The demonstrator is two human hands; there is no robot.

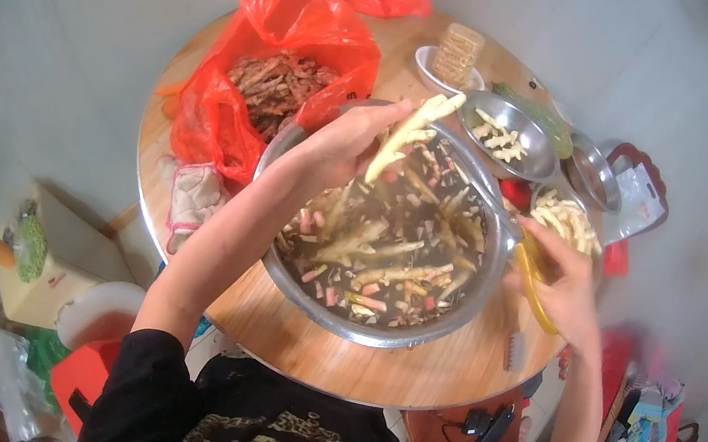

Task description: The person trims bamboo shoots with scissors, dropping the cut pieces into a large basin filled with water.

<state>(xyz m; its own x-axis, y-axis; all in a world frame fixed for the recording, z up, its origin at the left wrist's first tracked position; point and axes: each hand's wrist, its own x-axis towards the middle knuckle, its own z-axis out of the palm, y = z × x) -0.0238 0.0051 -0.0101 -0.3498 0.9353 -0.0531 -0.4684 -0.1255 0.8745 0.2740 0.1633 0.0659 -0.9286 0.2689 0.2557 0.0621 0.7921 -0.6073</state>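
My left hand (356,144) grips a long, pale, knobbly piece of ginger (406,138) above a large metal basin (367,334). Yellow-handled scissors (534,289) are in my right hand (566,282), at the basin's right rim. Their metal blades point up and left, apart from the ginger. Murky water (391,228) fills the basin, with several pale ginger pieces and many pinkish scraps floating in it. Fingers of my left hand are partly hidden behind the ginger.
An open red plastic bag (202,114) holds brown roots (278,85). Pale pieces lie in a metal bowl (530,162) and another container at right. Dried noodle blocks (457,55) stand in a white dish. A glove (197,198) and small brush (516,352) rest near the table's edge.
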